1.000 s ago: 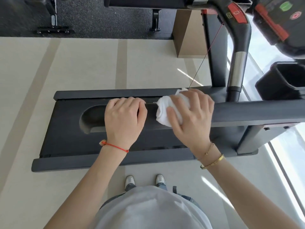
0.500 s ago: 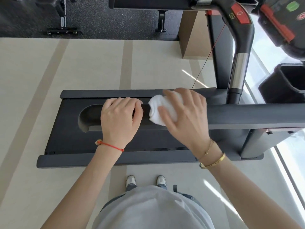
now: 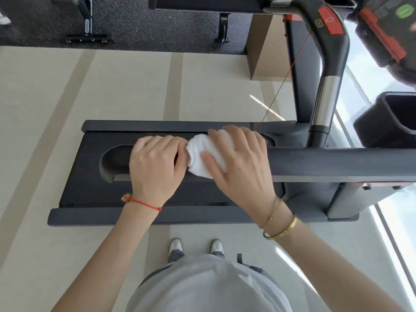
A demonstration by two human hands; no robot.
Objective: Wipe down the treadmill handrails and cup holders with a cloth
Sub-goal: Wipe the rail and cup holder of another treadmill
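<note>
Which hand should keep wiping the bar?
The right hand: it already holds the white cloth wrapped on the handrail. The left hand only holds the bare rail beside it.

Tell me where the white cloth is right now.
In the head view, the white cloth sits mid-frame on the near handrail, gripped under the right hand, touching the left hand.

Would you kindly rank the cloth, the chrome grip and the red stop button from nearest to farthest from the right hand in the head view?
1. Cloth: under the right hand, on the handrail.
2. Chrome grip: up and right.
3. Red stop button: top right.
</note>
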